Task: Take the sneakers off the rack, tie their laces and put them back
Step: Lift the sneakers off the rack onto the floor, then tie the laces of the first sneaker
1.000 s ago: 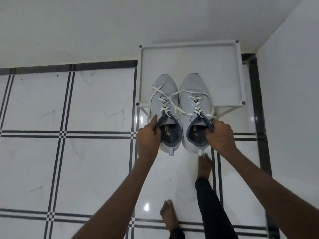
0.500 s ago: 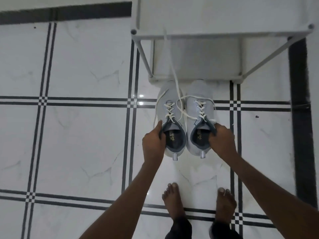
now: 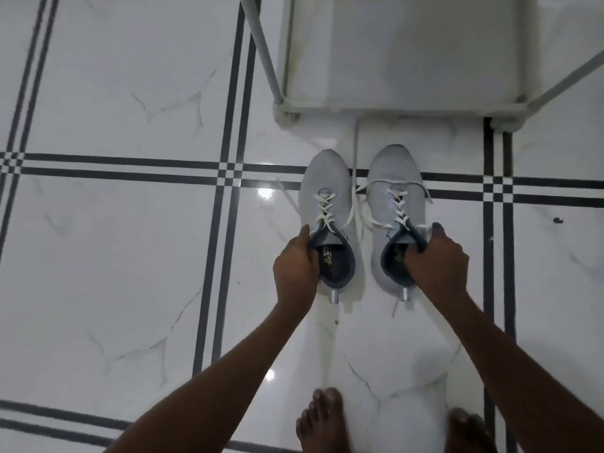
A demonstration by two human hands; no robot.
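Sneakers: two grey sneakers, the left sneaker (image 3: 327, 204) and the right sneaker (image 3: 394, 188), side by side with a narrow gap between them, toes toward the rack, soles at floor level or just above it; which cannot be told
Laces: white laces (image 3: 358, 207) untied on both; loose ends trail across the gap between the pair, one long strand running up toward the rack's lower front edge, another looping out past the right sneaker's outer side
Collars: dark blue lining around each opening, dark insoles with a small yellow mark showing inside
Heel tabs: a small grey pull loop at the back of each heel, pointing toward the person
Left hand: left hand (image 3: 295, 266) clamped on the outer side of the left sneaker's collar, thumb along the outside, fingers curled into the opening
Right hand: right hand (image 3: 436, 263) clamped on the outer side of the right sneaker's collar, fingers tucked inside, thumb outside near the top eyelets
Rack: white rack (image 3: 392, 107) just beyond the toes, its bottom shelf and slanting legs at the top right of the view
Floor: glossy white marble-look floor (image 3: 114, 256) with dark double-stripe lines; one stripe passes under the toes
Feet: bare feet (image 3: 322, 420) at the bottom edge, behind the heels
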